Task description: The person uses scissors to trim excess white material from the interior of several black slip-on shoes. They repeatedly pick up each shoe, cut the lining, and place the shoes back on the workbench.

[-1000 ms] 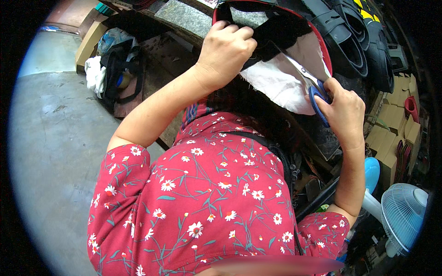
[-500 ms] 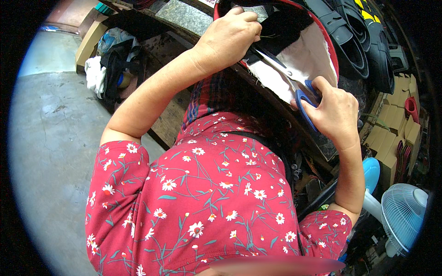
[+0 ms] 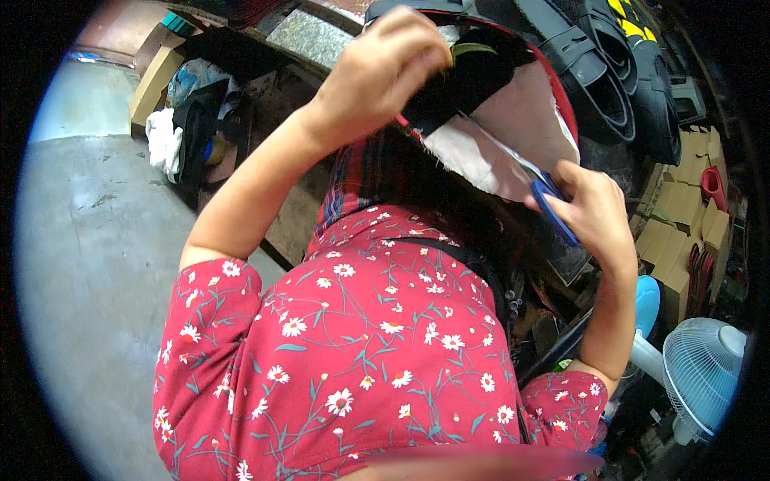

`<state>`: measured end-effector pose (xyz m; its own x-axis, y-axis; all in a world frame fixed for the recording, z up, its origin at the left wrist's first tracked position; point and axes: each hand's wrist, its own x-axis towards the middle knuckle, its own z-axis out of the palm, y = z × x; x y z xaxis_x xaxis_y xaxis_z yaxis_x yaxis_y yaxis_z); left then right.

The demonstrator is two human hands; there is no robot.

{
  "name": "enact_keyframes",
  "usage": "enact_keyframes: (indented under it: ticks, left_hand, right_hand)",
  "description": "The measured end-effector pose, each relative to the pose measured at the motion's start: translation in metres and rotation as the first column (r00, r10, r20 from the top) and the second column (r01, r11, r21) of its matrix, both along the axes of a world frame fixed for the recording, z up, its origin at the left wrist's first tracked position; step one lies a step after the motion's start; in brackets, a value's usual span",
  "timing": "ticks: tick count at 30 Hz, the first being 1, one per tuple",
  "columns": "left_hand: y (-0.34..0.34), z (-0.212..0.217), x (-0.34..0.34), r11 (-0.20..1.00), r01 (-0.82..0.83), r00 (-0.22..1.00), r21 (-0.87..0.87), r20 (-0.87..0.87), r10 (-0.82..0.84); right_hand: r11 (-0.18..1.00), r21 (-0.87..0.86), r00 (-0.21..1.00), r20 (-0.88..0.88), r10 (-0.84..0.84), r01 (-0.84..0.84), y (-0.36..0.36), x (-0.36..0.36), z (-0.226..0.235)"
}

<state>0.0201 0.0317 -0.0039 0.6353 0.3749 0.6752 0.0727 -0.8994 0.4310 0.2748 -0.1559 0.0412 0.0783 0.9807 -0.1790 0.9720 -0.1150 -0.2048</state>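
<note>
My right hand (image 3: 592, 210) is wrapped round the blue handles of a pair of scissors (image 3: 553, 212), with fingers in the loops. The blades point up and left over a white lining piece (image 3: 525, 112) with a frayed lower edge. A red rim (image 3: 564, 94) curves round this piece, and black material (image 3: 461, 92) lies beside the white. Farther left, my left hand (image 3: 381, 72) is closed in a pinch, slightly blurred. From its fingertips sticks out a thin greenish strip (image 3: 475, 49), whose kind I cannot make out.
Black strapped sandals (image 3: 597, 80) lie at the upper right. Below them stand cardboard boxes (image 3: 666, 240) and a pale blue fan (image 3: 706, 377). A grey stone slab (image 3: 309, 38) is at the top, and white cloth (image 3: 164, 144) hangs at left.
My left hand has moved left and slightly nearer, and the greenish strip shows more clearly at its fingertips. The scissors have shifted right and down, their blades now closer together.
</note>
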Motion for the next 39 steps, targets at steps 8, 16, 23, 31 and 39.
enact_keyframes:
  ticks: [8, 16, 23, 31, 39]
  left_hand:
    - [-0.038, -0.001, 0.011, 0.919, 0.046, 0.884, 0.391, -0.444, 0.145]
    - [-0.053, 0.055, -0.026, 0.950, -0.044, 0.950, -0.310, 0.281, 0.136]
    - [-0.026, -0.017, -0.005, -0.100, 0.591, 0.770, -0.801, 0.523, 0.365]
    - [-0.049, -0.040, -0.009, -0.110, 0.633, 0.736, -0.766, 0.551, 0.394]
    - [-0.072, -0.031, -0.005, -0.068, 0.648, 0.696, -0.758, 0.554, 0.456]
  right_hand:
    - [0.888, -0.027, 0.540, -0.786, -0.303, 0.459, -0.058, 0.056, 0.024]
    - [0.861, -0.078, 0.608, -0.676, -0.416, 0.502, -0.124, 0.109, 0.022]
    - [0.890, 0.181, 0.897, 0.070, -0.437, 0.419, -0.114, 0.088, -0.032]
    - [0.882, 0.407, 0.963, 0.024, -0.269, 0.237, -0.092, 0.036, -0.008]
    - [0.756, 0.528, 0.886, -0.014, 0.464, -0.388, -0.061, -0.070, 0.014]
